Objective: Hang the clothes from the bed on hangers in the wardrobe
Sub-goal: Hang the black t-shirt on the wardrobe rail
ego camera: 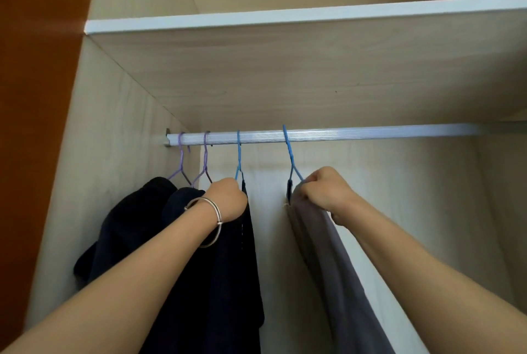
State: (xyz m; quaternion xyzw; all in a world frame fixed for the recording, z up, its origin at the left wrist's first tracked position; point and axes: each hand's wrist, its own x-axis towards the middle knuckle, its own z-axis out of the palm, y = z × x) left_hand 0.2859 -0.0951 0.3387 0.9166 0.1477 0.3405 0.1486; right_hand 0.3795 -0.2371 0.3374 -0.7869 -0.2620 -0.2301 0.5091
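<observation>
Under the rail (370, 134), the grey garment (322, 239) on one blue hanger (289, 151) is pinched by the right grip (325, 191); another blue hanger (238, 154) is clasped by the left grip (228, 197).

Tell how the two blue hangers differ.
The left blue hanger carries a dark garment; the right blue hanger a grey garment. The left one hangs near the purple hangers; the right one apart. Both hook over the rail, one in the left hand, one in the right hand.
</observation>
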